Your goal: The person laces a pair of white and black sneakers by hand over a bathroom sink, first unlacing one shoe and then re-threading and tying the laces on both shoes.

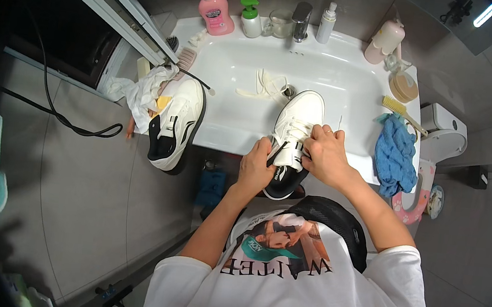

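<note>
A white sneaker (302,109) with a black lining rests over the sink's front edge, toe pointing away from me. White lace crosses its upper part, and the tongue is pulled up. My left hand (255,166) is closed on the left side of its opening, near the tongue. On the right side, the fingers of my right hand (325,154) pinch the shoe's eyelet edge; whether a lace end is between them is hidden. A loose white shoelace (262,87) lies in the sink by the drain. The second white sneaker (183,111), showing no laces, lies on the sink's left edge.
Around the white sink (231,62) stand a pink pump bottle (217,15), a green-topped bottle (250,19), a glass mug (280,24) and the faucet (301,21). A blue cloth (394,154) and a yellow brush (398,106) lie on the right edge. Crumpled white plastic (144,90) is at left.
</note>
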`<act>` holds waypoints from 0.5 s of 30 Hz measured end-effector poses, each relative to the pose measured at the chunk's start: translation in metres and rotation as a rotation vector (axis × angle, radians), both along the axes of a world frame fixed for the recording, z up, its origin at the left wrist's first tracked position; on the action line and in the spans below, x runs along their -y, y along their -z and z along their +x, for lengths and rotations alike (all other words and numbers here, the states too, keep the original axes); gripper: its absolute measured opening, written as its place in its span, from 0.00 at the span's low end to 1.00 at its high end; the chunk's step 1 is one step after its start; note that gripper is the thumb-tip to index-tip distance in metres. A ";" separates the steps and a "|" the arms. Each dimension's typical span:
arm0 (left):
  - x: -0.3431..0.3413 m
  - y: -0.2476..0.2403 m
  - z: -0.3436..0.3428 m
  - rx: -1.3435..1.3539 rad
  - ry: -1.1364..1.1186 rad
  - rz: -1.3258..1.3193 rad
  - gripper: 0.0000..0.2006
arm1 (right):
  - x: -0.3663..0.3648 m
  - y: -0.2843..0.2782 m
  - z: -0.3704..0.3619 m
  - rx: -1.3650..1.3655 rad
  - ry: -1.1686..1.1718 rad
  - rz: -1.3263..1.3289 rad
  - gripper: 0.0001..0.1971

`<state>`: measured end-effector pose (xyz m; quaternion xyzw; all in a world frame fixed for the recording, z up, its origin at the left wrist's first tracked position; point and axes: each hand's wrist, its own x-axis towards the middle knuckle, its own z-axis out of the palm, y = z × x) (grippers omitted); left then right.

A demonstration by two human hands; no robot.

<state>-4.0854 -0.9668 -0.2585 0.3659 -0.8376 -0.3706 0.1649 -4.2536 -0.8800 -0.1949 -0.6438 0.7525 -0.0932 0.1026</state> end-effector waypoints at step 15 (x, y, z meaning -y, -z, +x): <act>-0.016 -0.030 -0.006 0.015 -0.027 -0.234 0.24 | -0.011 0.030 -0.009 0.743 0.305 0.071 0.09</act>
